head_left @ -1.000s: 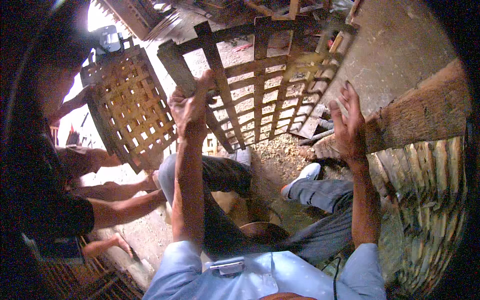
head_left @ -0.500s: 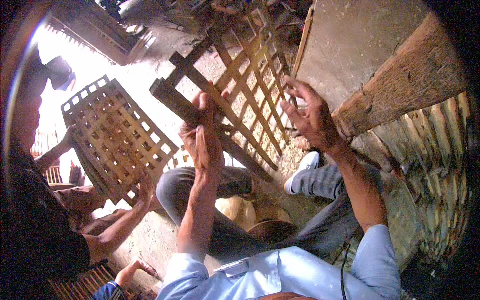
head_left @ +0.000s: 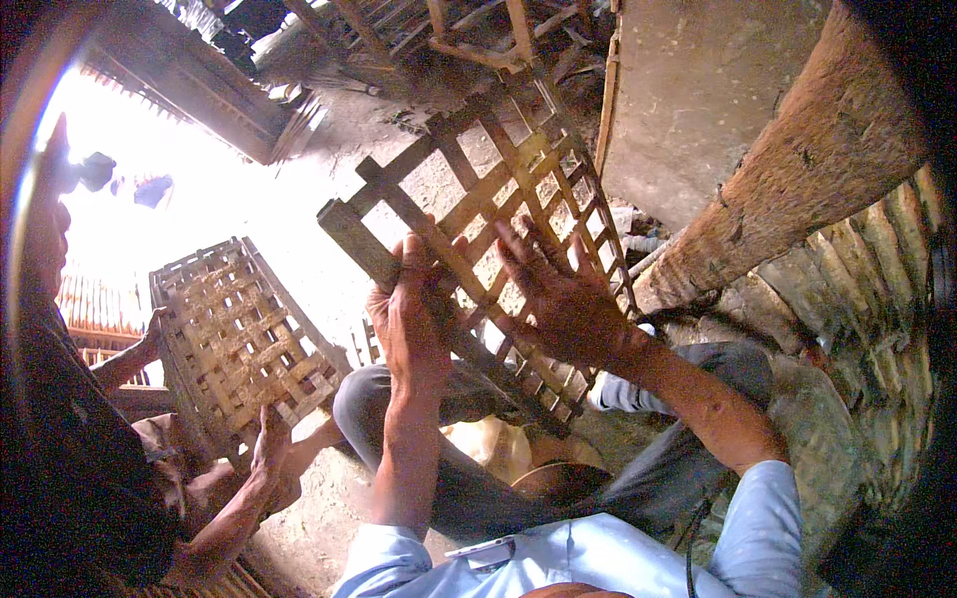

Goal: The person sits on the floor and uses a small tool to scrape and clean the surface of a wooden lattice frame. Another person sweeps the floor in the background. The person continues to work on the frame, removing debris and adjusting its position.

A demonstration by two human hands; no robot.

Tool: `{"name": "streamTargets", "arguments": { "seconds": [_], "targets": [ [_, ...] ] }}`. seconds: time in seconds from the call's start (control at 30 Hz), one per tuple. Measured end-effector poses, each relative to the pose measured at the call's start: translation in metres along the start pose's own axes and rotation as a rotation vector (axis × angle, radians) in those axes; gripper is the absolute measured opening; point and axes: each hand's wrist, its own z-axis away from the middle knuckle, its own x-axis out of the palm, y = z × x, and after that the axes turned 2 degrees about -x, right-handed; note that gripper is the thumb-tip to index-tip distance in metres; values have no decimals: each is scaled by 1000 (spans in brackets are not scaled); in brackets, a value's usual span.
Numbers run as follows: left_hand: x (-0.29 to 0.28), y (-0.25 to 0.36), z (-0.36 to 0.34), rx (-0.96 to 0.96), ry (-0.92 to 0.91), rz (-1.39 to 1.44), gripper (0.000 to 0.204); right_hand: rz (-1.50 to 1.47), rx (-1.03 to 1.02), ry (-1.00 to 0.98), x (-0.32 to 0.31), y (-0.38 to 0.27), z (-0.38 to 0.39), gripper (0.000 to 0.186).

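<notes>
A woven lattice panel of flat wooden or bamboo strips (head_left: 485, 189) is tilted up in front of my knees. My left hand (head_left: 411, 324) grips its near-left edge, the thumb pointing up over a thick strip and the other fingers partly hidden behind. Over the lattice's middle, my right hand (head_left: 558, 304) is open, fingers spread over the strips; I cannot tell how firmly it touches them. At my left another person holds a second, more closely woven panel (head_left: 249, 339) with both hands.
A thick wooden post (head_left: 788, 169) slants down at the right, beside corrugated sheets (head_left: 857, 289). A round brown thing (head_left: 561, 483) lies between my bent legs. Wooden frames (head_left: 474, 45) stand at the back. Strong light glares from the left.
My right hand has come left from beyond the panel's edge onto its strips. My left hand still grips the panel, which is tilted differently. The other person's panel has lowered.
</notes>
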Motion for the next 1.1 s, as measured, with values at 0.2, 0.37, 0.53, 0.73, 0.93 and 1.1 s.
{"name": "streamTargets", "arguments": {
  "seconds": [0.2, 0.37, 0.53, 0.73, 0.93, 1.1],
  "targets": [
    [-1, -3, -5, 67, -70, 113, 36, -113, -112, 37, 14, -3, 5, 68],
    [-12, -8, -15, 9, -19, 126, 35, 66, -61, 66, 8, 24, 3, 70],
    [-48, -20, -36, 37, -138, 89, 29, 12, 80, 200, -2, 50, 7, 63],
    [-69, 11, -41, -14, -250, 223, 17, -178, 489, 434, 2, 138, 20, 69],
    [-89, 16, -42, -2, -287, 458, 31, -889, 495, 219, -25, 148, 29, 38],
    [-97, 4, -55, 73, -345, 484, 26, -1211, 474, 259, -71, 88, 28, 32]
  ]
}}
